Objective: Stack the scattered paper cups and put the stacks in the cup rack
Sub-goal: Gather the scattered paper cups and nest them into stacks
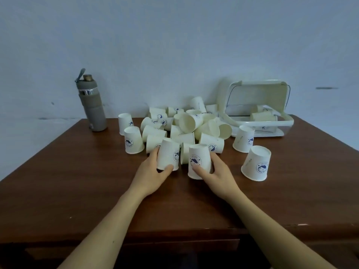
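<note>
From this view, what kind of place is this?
Likely an office or home desk: brown wooden table against a bare wall, grey water bottle, white cup rack.

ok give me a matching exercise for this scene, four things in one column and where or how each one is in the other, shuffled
1 bottle
2 cup rack
3 cup pile
4 left hand

a holds an upside-down cup
b back right, a few cups inside
c back left, upright
d middle, jumbled

Pairs: 1-c, 2-b, 3-d, 4-a
</note>
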Action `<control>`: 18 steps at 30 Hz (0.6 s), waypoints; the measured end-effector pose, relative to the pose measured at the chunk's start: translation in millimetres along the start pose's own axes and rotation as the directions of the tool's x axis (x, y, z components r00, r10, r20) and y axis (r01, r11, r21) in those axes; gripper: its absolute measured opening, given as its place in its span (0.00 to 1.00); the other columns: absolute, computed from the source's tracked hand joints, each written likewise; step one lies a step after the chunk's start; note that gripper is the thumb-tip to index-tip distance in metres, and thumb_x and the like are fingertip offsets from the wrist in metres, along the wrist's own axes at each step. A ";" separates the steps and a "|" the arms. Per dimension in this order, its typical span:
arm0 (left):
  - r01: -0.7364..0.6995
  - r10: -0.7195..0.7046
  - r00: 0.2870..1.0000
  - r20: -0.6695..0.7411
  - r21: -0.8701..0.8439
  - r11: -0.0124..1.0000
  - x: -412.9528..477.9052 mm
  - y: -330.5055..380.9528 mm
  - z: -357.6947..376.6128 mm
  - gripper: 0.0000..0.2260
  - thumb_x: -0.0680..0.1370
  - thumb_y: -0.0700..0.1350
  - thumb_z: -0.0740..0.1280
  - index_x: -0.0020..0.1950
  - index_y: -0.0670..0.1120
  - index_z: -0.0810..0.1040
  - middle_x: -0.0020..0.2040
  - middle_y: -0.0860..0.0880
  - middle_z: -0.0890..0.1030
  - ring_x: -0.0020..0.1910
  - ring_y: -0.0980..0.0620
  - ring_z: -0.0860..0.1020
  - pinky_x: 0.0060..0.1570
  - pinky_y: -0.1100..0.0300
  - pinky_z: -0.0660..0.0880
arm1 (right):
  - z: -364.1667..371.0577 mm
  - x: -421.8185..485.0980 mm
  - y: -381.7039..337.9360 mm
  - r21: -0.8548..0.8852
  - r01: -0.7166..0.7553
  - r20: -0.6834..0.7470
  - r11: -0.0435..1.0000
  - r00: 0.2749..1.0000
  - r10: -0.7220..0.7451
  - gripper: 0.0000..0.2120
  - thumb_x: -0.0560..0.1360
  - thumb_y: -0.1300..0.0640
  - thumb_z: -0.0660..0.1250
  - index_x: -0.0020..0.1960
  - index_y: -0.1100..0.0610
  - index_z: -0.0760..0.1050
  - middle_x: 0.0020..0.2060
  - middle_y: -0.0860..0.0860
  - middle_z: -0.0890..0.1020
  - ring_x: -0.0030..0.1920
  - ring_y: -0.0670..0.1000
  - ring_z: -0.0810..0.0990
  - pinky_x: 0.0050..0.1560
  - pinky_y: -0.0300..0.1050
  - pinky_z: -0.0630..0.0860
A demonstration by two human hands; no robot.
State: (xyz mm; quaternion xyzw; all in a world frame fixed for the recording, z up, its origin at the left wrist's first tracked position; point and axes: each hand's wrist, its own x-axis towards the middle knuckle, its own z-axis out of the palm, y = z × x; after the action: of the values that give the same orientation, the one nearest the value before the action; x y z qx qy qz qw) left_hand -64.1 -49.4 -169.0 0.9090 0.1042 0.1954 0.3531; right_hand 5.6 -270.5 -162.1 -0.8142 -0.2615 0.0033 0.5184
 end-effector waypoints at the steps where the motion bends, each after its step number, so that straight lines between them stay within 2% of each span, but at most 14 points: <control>1: -0.013 0.011 0.999 -0.033 -0.037 0.999 0.2 -0.8 -1.1 0.31 0.77 0.53 0.71 0.77 0.50 0.62 0.69 0.50 0.75 0.64 0.50 0.75 0.57 0.57 0.72 | -0.1 1.0 1.4 0.016 0.005 -0.007 1.000 1.000 -0.005 0.16 0.75 0.43 0.72 0.60 0.47 0.76 0.52 0.42 0.84 0.51 0.38 0.81 0.48 0.35 0.74; 4: -0.042 0.029 0.994 -0.109 -0.123 0.991 -2.1 -0.9 -6.3 0.28 0.76 0.50 0.73 0.74 0.51 0.68 0.64 0.56 0.74 0.60 0.58 0.72 0.51 0.71 0.68 | -0.2 2.3 1.0 0.046 0.018 -0.019 0.999 1.000 -0.017 0.15 0.75 0.44 0.72 0.60 0.46 0.77 0.51 0.42 0.84 0.52 0.39 0.81 0.49 0.35 0.75; 6: -0.047 0.025 0.990 -0.136 -0.158 0.986 -2.6 0.1 -8.5 0.26 0.75 0.50 0.74 0.71 0.53 0.71 0.61 0.59 0.75 0.60 0.58 0.73 0.49 0.74 0.68 | -0.8 1.9 0.4 0.054 0.022 -0.026 0.998 0.999 -0.020 0.16 0.75 0.44 0.72 0.60 0.46 0.77 0.51 0.42 0.83 0.52 0.38 0.81 0.49 0.35 0.75; 9: -0.007 -0.026 0.989 -0.146 -0.226 0.974 -1.7 -3.6 -9.6 0.23 0.73 0.49 0.76 0.66 0.56 0.72 0.58 0.59 0.76 0.58 0.58 0.74 0.48 0.72 0.69 | -0.8 3.0 2.7 0.079 0.014 -0.023 0.997 1.000 -0.013 0.18 0.75 0.43 0.73 0.62 0.47 0.76 0.53 0.42 0.83 0.52 0.39 0.80 0.49 0.36 0.74; 13: 0.074 -0.131 0.981 -0.141 -0.354 0.933 -2.1 -4.4 -10.3 0.25 0.73 0.53 0.74 0.68 0.51 0.71 0.60 0.54 0.78 0.56 0.59 0.78 0.48 0.64 0.75 | -1.0 1.2 1.0 0.125 -0.028 -0.027 0.992 0.999 0.031 0.25 0.73 0.43 0.74 0.65 0.47 0.70 0.56 0.40 0.79 0.56 0.37 0.78 0.49 0.34 0.74; 16: 0.112 -0.190 0.972 -0.142 -0.430 0.896 -2.9 -4.3 -11.1 0.29 0.68 0.61 0.70 0.65 0.51 0.71 0.59 0.52 0.81 0.57 0.56 0.80 0.53 0.57 0.78 | -3.2 -0.5 1.2 0.212 -0.062 -0.090 0.975 0.992 0.083 0.26 0.74 0.43 0.74 0.66 0.50 0.69 0.59 0.44 0.79 0.58 0.41 0.78 0.57 0.41 0.75; 18: 0.116 -0.204 0.969 -0.141 -0.471 0.874 -2.8 -5.6 -12.2 0.30 0.65 0.62 0.70 0.64 0.51 0.72 0.58 0.51 0.81 0.57 0.54 0.81 0.55 0.56 0.78 | -5.3 -0.5 -1.1 0.250 -0.050 -0.120 0.967 0.989 0.082 0.24 0.73 0.42 0.73 0.63 0.51 0.72 0.57 0.45 0.80 0.57 0.43 0.79 0.58 0.44 0.76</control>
State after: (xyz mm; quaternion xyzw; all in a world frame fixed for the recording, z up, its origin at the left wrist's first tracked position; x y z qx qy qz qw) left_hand -72.1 -38.8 -165.3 0.7655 0.1624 0.2685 0.5617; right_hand 6.2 -274.8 -158.9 -0.7502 -0.1977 0.0003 0.6310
